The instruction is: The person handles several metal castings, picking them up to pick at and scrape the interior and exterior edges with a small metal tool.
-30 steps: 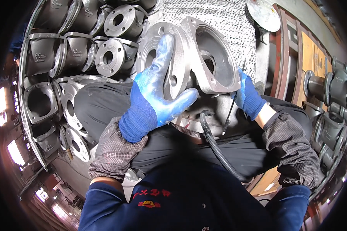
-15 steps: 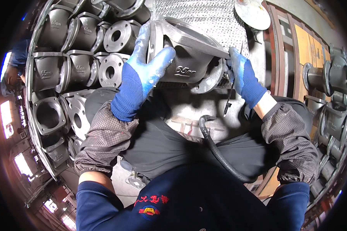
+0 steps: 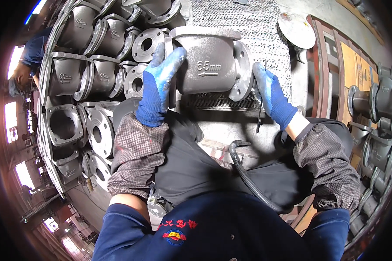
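Observation:
A grey cast-iron valve body (image 3: 209, 65) is held between my gloved hands over a metal mesh surface. Its square top flange lies nearly level, seen edge-on, and raised lettering with an arrow faces me. My left hand (image 3: 163, 76) grips the left end flange, thumb toward the body. At the round right flange, my right hand (image 3: 270, 89) presses its fingers to the rim; its fingertips are partly hidden. A thin dark rod-like thing (image 3: 259, 118) hangs beside that hand; whether it is held, I cannot tell.
Stacked valve bodies (image 3: 65, 78) fill the left side, and more castings (image 3: 381, 100) stand at the right. A round pale disc (image 3: 296, 30) is beside the mesh mat (image 3: 235, 17). A black corrugated hose (image 3: 248, 178) crosses my lap. Another person (image 3: 32, 56) is at far left.
The valve body has turned from a tilt to nearly level, so its square opening no longer shows. Both hands remain at its ends. The whole view has shifted somewhat.

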